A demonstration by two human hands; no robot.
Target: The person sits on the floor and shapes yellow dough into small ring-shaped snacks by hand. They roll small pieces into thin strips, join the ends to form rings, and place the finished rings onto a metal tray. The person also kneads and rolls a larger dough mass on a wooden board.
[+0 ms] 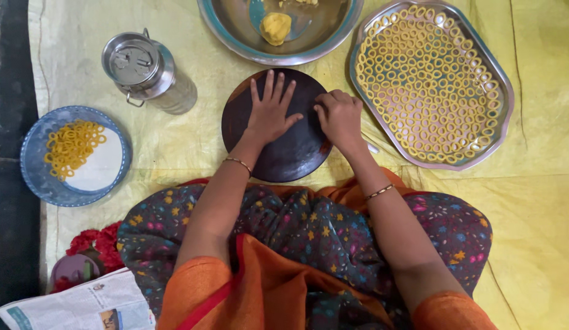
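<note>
Left hand [271,113] lies open and flat on the dark round board [278,153], apparently rolling dough, while the right hand [339,116] curls loosely closed at its edge, dough lump [276,27] and ring-filled tray [504,85] within reach

A yellow sheet [174,140] (creased) carries a round board [290,153], bowl [235,36], tray [501,116], plate [34,177].

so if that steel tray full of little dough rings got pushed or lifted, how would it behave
The steel tray looks rigid and would probably slide on the yellow sheet. The dough rings lie loose in one crowded layer, so tilting would likely shift them. They look soft, probably easily squashed.
</note>
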